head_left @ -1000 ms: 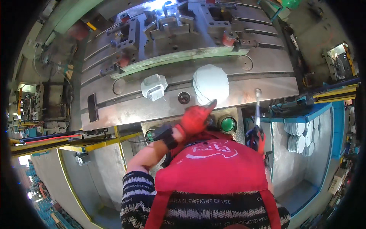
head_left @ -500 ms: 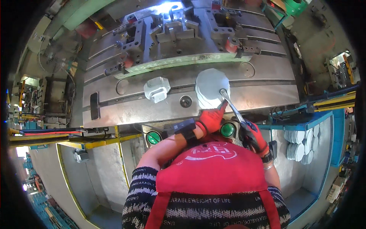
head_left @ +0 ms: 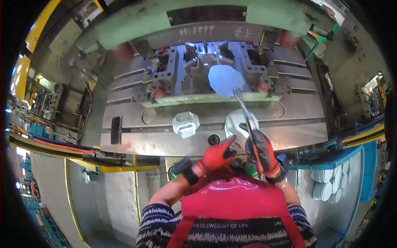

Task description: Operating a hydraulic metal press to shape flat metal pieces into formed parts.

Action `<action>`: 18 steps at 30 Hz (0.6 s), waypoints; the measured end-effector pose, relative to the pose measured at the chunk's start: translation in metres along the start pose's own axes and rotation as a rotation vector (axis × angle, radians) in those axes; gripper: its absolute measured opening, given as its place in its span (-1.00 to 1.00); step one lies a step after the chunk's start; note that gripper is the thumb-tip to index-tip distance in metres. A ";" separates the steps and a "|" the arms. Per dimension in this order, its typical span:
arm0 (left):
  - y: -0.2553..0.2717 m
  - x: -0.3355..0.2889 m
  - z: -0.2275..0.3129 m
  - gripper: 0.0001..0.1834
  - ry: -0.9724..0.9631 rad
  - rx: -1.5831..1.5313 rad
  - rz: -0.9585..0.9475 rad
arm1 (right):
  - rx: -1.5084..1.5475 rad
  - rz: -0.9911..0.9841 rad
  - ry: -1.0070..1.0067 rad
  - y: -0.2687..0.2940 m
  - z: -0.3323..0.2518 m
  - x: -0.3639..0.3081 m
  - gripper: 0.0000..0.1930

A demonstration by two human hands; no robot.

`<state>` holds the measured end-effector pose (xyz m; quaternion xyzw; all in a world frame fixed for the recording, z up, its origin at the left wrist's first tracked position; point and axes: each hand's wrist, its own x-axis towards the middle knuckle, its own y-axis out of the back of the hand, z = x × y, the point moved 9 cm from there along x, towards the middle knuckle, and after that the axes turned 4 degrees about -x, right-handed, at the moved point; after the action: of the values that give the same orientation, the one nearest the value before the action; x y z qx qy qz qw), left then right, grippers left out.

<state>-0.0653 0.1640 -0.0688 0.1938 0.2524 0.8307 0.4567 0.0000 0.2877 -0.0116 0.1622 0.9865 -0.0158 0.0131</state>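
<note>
My right hand (head_left: 266, 153), in a red and dark glove, is closed around long metal tongs (head_left: 246, 113). At their far end hangs a flat, roughly round sheet-metal blank (head_left: 225, 79), raised in front of the die (head_left: 202, 62). My left hand (head_left: 218, 156), in a red glove with dark fingertips, holds nothing; its fingers are apart. It is close to a stack of pale blanks (head_left: 236, 124) near the front edge of the press bed (head_left: 161, 140). A shaped metal part (head_left: 185, 124) lies left of that stack.
A dark phone-like slab (head_left: 116, 129) lies at the bed's left. Guide posts with red collars (head_left: 263, 85) flank the die. Below the front edge, a blue-edged bin (head_left: 308, 198) at right holds several stacked blanks (head_left: 326, 182); a yellow-edged bin (head_left: 108, 167) stands at left.
The tongs have lifted a blank off the stack and carried it forward toward the die. My left hand has come away from the stack, back and to the left. The view has shifted too.
</note>
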 end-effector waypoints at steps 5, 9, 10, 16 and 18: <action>0.039 -0.031 -0.027 -0.30 0.119 -0.069 0.132 | 0.376 0.012 -0.216 -0.041 -0.005 0.068 -0.62; 0.053 -0.044 -0.044 -0.35 0.235 -0.139 0.232 | 0.359 -0.001 -0.147 -0.052 -0.004 0.118 -0.61; 0.050 -0.046 -0.051 -0.34 0.277 -0.166 0.209 | 0.320 -0.013 -0.120 -0.052 -0.006 0.126 -0.62; 0.043 -0.051 -0.065 -0.33 0.222 -0.186 0.244 | 0.393 -0.027 -0.061 -0.063 0.004 0.165 -0.64; 0.041 -0.050 -0.065 -0.33 0.268 -0.199 0.225 | 0.429 0.004 -0.097 -0.066 0.007 0.169 -0.67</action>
<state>-0.1030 0.0863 -0.1008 0.0626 0.2044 0.9158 0.3401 -0.1813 0.2793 -0.0219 0.1622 0.9585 -0.2331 0.0257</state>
